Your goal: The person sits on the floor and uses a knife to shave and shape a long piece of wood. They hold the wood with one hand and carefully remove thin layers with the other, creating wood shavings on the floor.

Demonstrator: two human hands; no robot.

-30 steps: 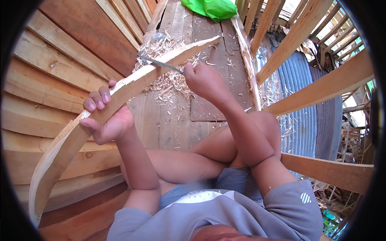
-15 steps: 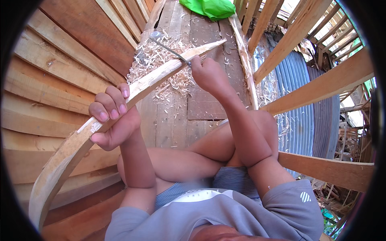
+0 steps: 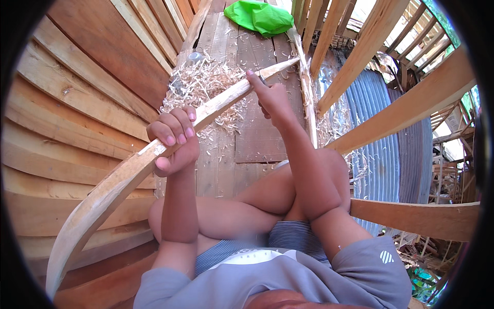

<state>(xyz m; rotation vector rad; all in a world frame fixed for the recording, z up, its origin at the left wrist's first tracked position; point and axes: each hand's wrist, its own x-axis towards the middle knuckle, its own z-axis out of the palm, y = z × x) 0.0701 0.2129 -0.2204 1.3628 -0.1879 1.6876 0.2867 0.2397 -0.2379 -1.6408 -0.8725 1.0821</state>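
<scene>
A long, curved, pale piece of wood point(image 3: 116, 185) runs from the lower left up to a pointed tip at the upper right, its upper face whittled to bare facets. My left hand point(image 3: 175, 136) is wrapped round it near its middle. Farther along, close to the tapered end, my right hand point(image 3: 271, 100) is closed on a knife point(image 3: 262, 79). Only a small dark part of the knife shows; the rest is hidden by the fingers and the wood. The right thumb rests at the edge of the wood.
Curly wood shavings point(image 3: 206, 87) are heaped on the plank floor point(image 3: 218, 165), with a small clear glass-like object point(image 3: 194, 57) beside them. A green plastic bag point(image 3: 260, 18) lies at the far end. A board wall point(image 3: 77, 92) stands left; wooden railings point(image 3: 406, 123) and corrugated metal point(image 3: 370, 118) are right.
My left hand and the wood have shifted right and slightly up. My right hand has moved right and a little lower, turning the knife so its blade, plain before, is mostly hidden.
</scene>
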